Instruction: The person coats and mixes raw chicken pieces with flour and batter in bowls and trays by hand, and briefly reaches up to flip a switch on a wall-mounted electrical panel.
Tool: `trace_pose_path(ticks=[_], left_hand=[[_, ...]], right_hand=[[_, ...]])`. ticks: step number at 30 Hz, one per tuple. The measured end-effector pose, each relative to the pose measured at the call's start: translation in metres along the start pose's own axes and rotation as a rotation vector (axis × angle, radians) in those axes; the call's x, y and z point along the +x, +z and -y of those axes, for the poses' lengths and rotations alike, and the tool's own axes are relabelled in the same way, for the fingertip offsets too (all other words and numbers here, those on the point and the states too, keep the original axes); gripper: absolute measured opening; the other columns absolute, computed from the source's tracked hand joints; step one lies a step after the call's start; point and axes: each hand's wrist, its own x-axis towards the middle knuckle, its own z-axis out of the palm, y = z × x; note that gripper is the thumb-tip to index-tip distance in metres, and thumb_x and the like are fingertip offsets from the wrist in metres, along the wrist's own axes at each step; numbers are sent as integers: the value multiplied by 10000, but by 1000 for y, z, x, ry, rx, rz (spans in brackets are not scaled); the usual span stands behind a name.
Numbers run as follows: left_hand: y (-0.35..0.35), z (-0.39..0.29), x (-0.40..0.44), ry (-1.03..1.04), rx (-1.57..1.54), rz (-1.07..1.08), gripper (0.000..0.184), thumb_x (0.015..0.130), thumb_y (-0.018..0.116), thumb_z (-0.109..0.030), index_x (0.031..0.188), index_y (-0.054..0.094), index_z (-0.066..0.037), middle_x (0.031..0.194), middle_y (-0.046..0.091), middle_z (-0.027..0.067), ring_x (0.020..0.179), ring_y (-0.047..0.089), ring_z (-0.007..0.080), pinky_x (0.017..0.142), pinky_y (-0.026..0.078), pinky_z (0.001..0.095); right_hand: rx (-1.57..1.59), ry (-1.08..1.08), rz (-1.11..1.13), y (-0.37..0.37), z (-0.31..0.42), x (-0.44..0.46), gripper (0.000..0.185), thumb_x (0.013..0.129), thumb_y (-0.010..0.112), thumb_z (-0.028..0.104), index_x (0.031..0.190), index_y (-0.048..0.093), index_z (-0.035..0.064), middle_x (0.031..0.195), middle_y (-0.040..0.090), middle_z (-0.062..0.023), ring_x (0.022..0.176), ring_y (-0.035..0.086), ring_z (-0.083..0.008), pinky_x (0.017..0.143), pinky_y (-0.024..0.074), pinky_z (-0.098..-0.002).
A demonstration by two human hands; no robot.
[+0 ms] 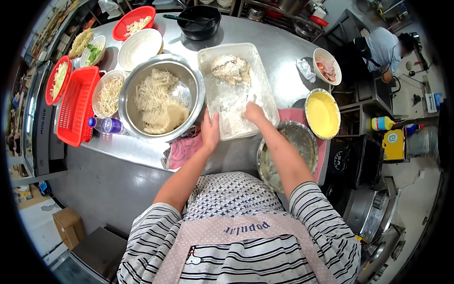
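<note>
A clear rectangular tub point(268, 97) holds white flour point(229, 104) and a flour-coated piece of food point(231, 69) near its far end. My right hand point(254, 112) reaches into the tub's near right part, fingers curled down at the flour; what they hold, if anything, is hidden. Against the tub's near left wall rests my left hand point(210, 128), fingers extended and thumb apart. Left of it, a large steel bowl point(126, 102) contains pale thin noodles point(158, 102). A metal bowl with wet residue point(302, 142) stands under my right forearm.
Yellow liquid fills a bowl point(323, 114) at the right, below a bowl of sliced meat point(326, 67). A black pan point(199, 26) stands at the back. Left are a red basket point(77, 106), a bottle point(108, 125) and several food bowls. Another person point(382, 49) works at far right.
</note>
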Motion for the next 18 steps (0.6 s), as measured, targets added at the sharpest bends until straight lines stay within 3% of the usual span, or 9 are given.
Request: trace_pose_path(ticks=[2, 3, 4, 6, 8, 10, 12, 16, 18], left_hand=[[0, 2, 1, 5, 11, -4, 527, 928, 458, -272, 1344, 330, 26, 1298, 456, 198, 1179, 452, 278, 983, 330, 336], [0, 2, 1, 6, 11, -6, 527, 928, 458, -272, 1344, 330, 26, 1298, 456, 198, 1179, 452, 278, 983, 330, 336], [0, 3, 1, -7, 0, -1, 530, 928, 458, -274, 1344, 328, 28, 1303, 451, 200, 1180, 450, 282, 985, 328, 338], [1, 4, 1, -20, -10, 2, 533, 928, 457, -276, 1344, 326, 31, 1307, 446, 203, 1181, 447, 285, 986, 326, 340], [4, 8, 1, 41, 56, -82, 516, 896, 473, -275, 1321, 373, 1, 1173, 537, 244, 1066, 517, 363, 918, 380, 387], [3, 12, -1, 44, 53, -72, 516, 897, 473, -276, 1320, 374, 3, 1172, 537, 245, 1064, 520, 359, 919, 380, 385], [4, 10, 5, 70, 47, -65, 516, 898, 473, -277, 1318, 375, 6, 1171, 537, 247, 1061, 524, 355, 920, 379, 383], [3, 9, 3, 105, -25, -63, 509, 901, 470, -277, 1321, 375, -6, 1157, 546, 248, 1050, 530, 364, 909, 387, 388], [2, 11, 1, 90, -41, -54, 506, 901, 469, -276, 1321, 377, -10, 1153, 549, 247, 1047, 530, 369, 905, 390, 390]], right_hand=[[-129, -79, 263, 3, 2, 1, 332, 676, 631, 199, 967, 625, 41, 959, 633, -183, 912, 594, -353, 798, 473, -401], [-209, -225, 207, -2, 6, -7, 382, 656, 658, 234, 999, 622, 72, 973, 632, -167, 915, 590, -354, 801, 470, -401], [-210, -226, 206, -9, 9, -15, 382, 656, 658, 234, 999, 622, 72, 973, 632, -167, 915, 590, -354, 801, 470, -401], [57, -302, 95, -25, 15, -28, 345, 683, 638, 169, 1015, 629, 76, 964, 639, -162, 916, 605, -332, 795, 481, -384], [143, -269, 62, -57, 29, -39, 365, 671, 653, 171, 1020, 610, 71, 964, 631, -177, 923, 595, -339, 799, 473, -386], [235, -222, 29, -65, 28, -46, 388, 659, 669, 173, 1024, 591, 67, 965, 623, -191, 929, 586, -346, 803, 466, -388], [135, -259, 133, -73, 29, -39, 382, 665, 670, 148, 1030, 580, 80, 970, 619, -201, 934, 582, -354, 802, 465, -380], [144, -297, 91, -90, 45, -30, 416, 671, 671, 150, 1061, 571, 43, 1008, 614, -202, 950, 583, -347, 808, 463, -376], [241, -325, 27, -104, 56, -29, 436, 690, 648, 152, 1108, 570, 55, 943, 632, -192, 903, 611, -316, 793, 470, -386]])
